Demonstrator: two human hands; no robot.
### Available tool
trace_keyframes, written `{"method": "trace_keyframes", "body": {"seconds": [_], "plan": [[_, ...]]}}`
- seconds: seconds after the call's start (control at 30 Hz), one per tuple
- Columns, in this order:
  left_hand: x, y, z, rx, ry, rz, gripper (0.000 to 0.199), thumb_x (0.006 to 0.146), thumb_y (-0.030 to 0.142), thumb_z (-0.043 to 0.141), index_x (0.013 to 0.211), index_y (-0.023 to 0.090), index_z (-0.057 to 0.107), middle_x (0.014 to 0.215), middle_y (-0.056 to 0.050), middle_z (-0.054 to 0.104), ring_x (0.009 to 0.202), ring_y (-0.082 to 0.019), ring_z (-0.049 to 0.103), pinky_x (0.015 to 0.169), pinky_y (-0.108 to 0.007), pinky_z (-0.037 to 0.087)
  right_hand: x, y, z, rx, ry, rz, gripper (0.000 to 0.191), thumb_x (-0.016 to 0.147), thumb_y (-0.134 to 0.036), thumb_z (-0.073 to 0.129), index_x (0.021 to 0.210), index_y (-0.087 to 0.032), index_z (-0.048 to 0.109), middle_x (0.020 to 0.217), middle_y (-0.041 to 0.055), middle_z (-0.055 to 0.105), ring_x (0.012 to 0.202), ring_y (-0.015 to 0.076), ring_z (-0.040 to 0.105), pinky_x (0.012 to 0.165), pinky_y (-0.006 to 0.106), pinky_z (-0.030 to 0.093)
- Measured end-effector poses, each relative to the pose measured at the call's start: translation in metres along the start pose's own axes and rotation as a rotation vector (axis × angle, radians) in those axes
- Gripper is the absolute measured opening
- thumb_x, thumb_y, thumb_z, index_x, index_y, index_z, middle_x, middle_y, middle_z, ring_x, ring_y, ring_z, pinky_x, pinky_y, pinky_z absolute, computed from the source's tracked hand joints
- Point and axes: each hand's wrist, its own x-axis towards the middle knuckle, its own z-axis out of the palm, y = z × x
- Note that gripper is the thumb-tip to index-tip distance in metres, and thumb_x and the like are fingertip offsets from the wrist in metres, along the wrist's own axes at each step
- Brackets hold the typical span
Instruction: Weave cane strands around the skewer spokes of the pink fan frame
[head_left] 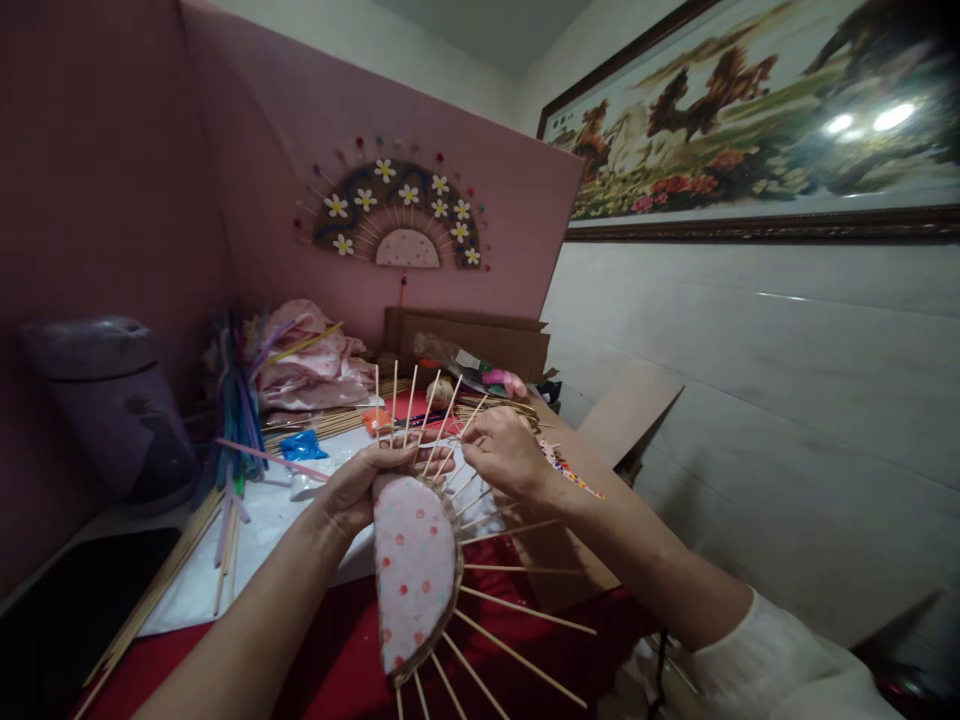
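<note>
While your half-curled left hand (pixel 367 475) holds the fan (pixel 416 570), your right hand (pixel 502 450) pinches closed by its far sticks (pixel 451 405). You can't tell on what.

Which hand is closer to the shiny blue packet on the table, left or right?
Left. The left hand, holding the spotted half-circle, is just right of the blue packet in the picture; the right hand is farther right, beyond the left.

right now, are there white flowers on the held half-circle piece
No, the half-circle piece in the left hand has reddish spots; white flowers are on the fan behind.
</note>
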Motion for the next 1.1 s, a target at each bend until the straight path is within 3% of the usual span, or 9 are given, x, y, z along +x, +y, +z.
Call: {"method": "trace_keyframes", "body": {"seconds": [0.17,0.33,0.7,0.9,1.1], "plan": [[0.0,0.0,0.004,-0.014,0.023,-0.011,0.026,0.073,0.008,0.056,0.099,0.008,0.063,0.094,-0.016,0.069,0.088,-0.025,0.065,0.071,-0.031,0.052,-0.003,-0.003,-0.003,0.038,0.032,0.034,0.009,0.071,-0.019,0.057,0.066,-0.021,0.065,0.079,0.0017,0.066,0.084,0.0186,0.051,0.078,0.034,0.034],[0.001,0.0,0.006,-0.029,0.028,-0.011,0.025,0.073,0.007,0.055,0.097,0.008,0.063,0.093,-0.016,0.069,0.088,-0.025,0.065,0.073,-0.033,0.052,-0.009,-0.004,-0.006,-0.005,0.088,-0.038,0.012,0.076,-0.023,0.056,0.067,-0.021,0.064,0.081,0.0012,0.066,0.087,0.0193,0.051,0.08,0.035,0.032],[0.002,-0.002,0.0,-0.035,-0.002,0.002,0.026,0.075,0.007,0.054,0.1,0.006,0.061,0.096,-0.017,0.068,0.088,-0.025,0.065,0.075,-0.033,0.052,-0.01,-0.007,-0.011,-0.021,0.06,-0.016,0.011,0.075,-0.022,0.059,0.067,-0.021,0.067,0.082,0.0014,0.068,0.087,0.0191,0.052,0.081,0.034,0.032],[0.002,-0.002,0.003,-0.042,0.037,0.018,0.03,0.074,0.006,0.054,0.103,0.006,0.059,0.093,-0.016,0.069,0.083,-0.024,0.066,0.071,-0.032,0.053,-0.009,-0.007,-0.009,-0.006,0.059,-0.007,0.012,0.074,-0.021,0.058,0.067,-0.021,0.067,0.081,0.0018,0.068,0.087,0.0196,0.052,0.08,0.034,0.031],[0.0,-0.001,0.006,-0.046,0.06,0.031,0.028,0.074,0.006,0.053,0.101,0.005,0.057,0.093,-0.018,0.068,0.091,-0.028,0.064,0.075,-0.036,0.052,-0.008,-0.007,-0.009,-0.001,0.051,-0.006,0.011,0.073,-0.021,0.058,0.066,-0.021,0.066,0.081,0.002,0.067,0.086,0.02,0.052,0.079,0.034,0.031]]}}
